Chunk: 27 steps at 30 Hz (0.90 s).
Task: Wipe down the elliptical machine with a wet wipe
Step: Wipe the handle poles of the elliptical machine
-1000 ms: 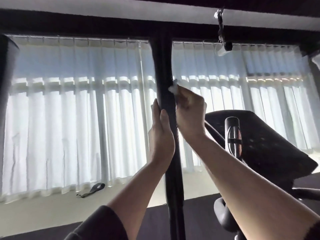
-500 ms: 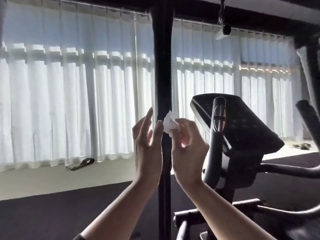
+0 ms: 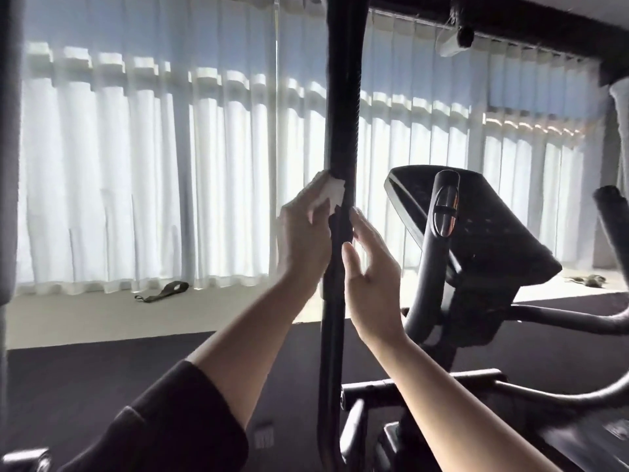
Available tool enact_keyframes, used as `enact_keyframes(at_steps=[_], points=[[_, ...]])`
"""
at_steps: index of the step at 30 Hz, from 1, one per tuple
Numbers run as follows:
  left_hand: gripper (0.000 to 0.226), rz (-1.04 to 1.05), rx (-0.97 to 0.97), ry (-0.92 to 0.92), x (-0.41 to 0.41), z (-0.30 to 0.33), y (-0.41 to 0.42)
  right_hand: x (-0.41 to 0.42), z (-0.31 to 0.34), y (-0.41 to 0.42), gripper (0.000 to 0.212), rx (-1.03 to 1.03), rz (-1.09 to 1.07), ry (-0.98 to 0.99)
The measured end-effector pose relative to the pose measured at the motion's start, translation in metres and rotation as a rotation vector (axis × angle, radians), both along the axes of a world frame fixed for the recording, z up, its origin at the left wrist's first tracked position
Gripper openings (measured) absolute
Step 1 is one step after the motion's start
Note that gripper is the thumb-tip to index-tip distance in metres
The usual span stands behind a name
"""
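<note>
wet wipe point(image 3: 329, 192) now passed from right hand point(image 3: 371, 267) to left hand point(image 3: 303, 240), pinched in its fingers and pressed on the left face of the elliptical's upright bar point(image 3: 342, 131). right fingers straight and apart, resting on the bar's other side. probably swapping sides to wipe the untouched face.

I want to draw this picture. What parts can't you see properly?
Head view only:
- Wet wipe: partly covered by the left hand.
- Upright handlebar: its top runs off the frame's top edge.
- Console: backlit by the curtains, markings unreadable.
- Right hand: blurred, contact with the bar unclear.
</note>
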<state>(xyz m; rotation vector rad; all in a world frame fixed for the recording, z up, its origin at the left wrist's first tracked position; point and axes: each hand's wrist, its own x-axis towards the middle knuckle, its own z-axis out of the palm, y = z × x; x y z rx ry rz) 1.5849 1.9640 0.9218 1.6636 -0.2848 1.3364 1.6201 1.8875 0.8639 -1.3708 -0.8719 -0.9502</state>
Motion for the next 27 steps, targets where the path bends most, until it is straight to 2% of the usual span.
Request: enact_keyframes(at_steps=[2, 5, 10, 14, 17, 20, 24, 27], points=[[0.037, 0.130, 0.020, 0.013, -0.003, -0.038, 0.001, 0.003, -0.015, -0.003, 0.048, -0.013, 0.017, 0.031], [0.034, 0.211, 0.071, 0.074, -0.005, -0.078, 0.009, 0.003, -0.030, -0.005, 0.052, -0.042, 0.076, 0.116], [0.036, 0.181, 0.009, 0.105, 0.002, -0.066, 0.007, -0.005, -0.042, -0.008, 0.051, -0.048, 0.100, 0.191], [0.053, 0.126, -0.054, 0.115, -0.004, -0.122, -0.013, -0.014, -0.077, -0.016, 0.048, -0.116, 0.092, 0.295], [0.052, 0.184, -0.067, 0.225, -0.014, -0.182, -0.015, -0.015, -0.111, -0.022, 0.039, -0.207, 0.103, 0.409], [0.038, 0.216, -0.059, 0.337, -0.013, -0.203, -0.006, -0.022, -0.126, -0.026, 0.045, -0.199, 0.171, 0.495], [0.056, 0.175, 0.000, 0.180, 0.001, -0.181, -0.014, -0.024, -0.133, -0.026, 0.042, -0.124, 0.291, 0.582], [0.060, 0.198, 0.006, 0.171, -0.005, -0.207, -0.024, -0.024, -0.149, -0.029, 0.041, -0.100, 0.253, 0.601]])
